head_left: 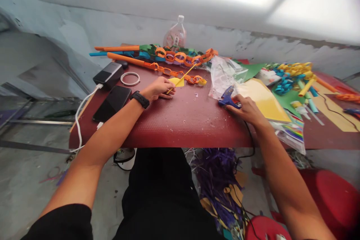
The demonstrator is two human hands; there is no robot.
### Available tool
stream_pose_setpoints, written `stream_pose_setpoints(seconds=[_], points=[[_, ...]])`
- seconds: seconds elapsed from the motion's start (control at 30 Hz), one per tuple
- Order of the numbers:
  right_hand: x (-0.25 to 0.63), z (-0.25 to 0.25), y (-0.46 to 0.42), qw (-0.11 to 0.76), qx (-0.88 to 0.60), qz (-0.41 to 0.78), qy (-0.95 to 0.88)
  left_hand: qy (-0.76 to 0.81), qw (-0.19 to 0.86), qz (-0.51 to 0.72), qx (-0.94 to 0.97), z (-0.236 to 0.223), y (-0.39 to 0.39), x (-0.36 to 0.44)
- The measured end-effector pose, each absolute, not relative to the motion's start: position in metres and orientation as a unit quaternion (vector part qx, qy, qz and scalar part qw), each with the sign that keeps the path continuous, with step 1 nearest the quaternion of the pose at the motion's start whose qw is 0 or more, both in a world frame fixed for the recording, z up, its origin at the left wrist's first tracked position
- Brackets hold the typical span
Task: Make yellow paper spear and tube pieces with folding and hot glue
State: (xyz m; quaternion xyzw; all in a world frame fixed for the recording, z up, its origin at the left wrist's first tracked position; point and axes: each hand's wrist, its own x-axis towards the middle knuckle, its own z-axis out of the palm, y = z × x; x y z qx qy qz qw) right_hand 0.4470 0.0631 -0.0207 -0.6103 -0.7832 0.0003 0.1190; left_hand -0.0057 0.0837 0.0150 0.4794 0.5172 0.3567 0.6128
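"Glue gun (228, 98) and yellow strip (189, 70), where?"
"Both over the red surface (180, 120). Paper chains (180, 61) lie along its back, then a clear bag (225, 73); just beside that, the right hand (246, 110) is closed on the gun."
"And the strip?"
"Pinched by the left hand (159, 89)."

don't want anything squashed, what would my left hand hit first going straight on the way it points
Past the yellow paper right at its fingers, your left hand would probably meet the orange paper chain, though depth is unclear.
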Motion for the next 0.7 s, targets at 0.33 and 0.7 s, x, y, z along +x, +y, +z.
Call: stream_pose_setpoints(seconds=[0.33,0.7], points=[[0.418,-0.013,0.032,0.129,-0.57,-0.136,-0.8,0.517,0.613,0.358,0.478,0.018,0.081,-0.005],[0.446,-0.021,0.054,0.189,-0.58,0.024,-0.792,0.514,0.614,0.356,0.482,0.014,0.084,-0.006]])
